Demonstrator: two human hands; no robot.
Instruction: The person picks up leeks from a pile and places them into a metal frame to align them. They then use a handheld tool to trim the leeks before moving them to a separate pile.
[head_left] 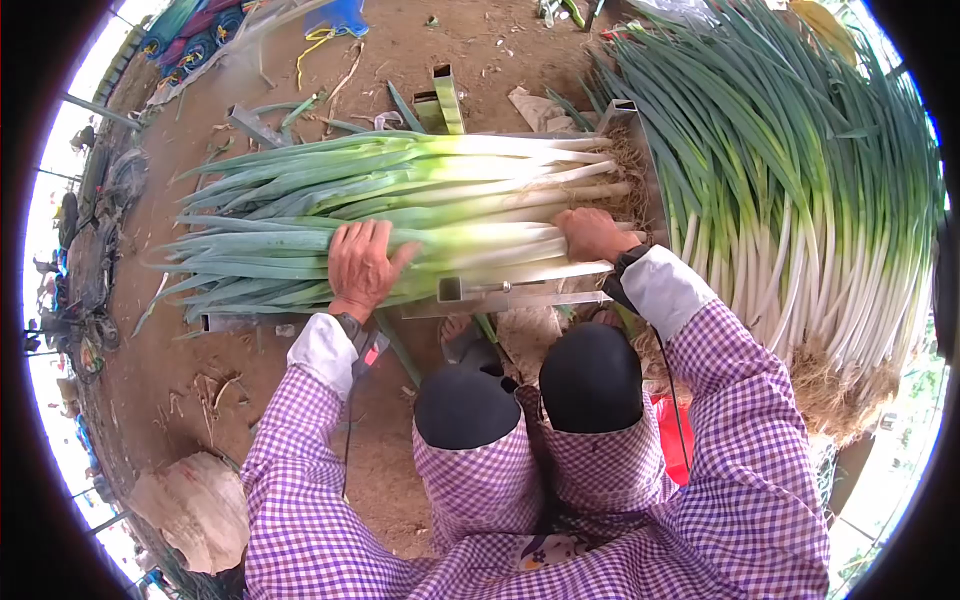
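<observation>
A thick layer of long green onions (470, 200) lies crosswise in a metal frame (645, 180), leaves to the left and roots to the right. My left hand (365, 262) rests on the green leaves near the front edge, palm down, with the thumb apart from the fingers. Over the white stalks near the root end, my right hand (597, 236) is curled with its fingers closed on a stalk; the fingertips are partly hidden. Dark bands are around both wrists.
A big heap of green onions (790, 200) lies at the right. Metal uprights (447, 98) stand at the frame's far side. My knees (590, 380) are close to its front edge. A pale sack (195, 508) lies at the lower left, and rolled netting (195, 45) at the upper left.
</observation>
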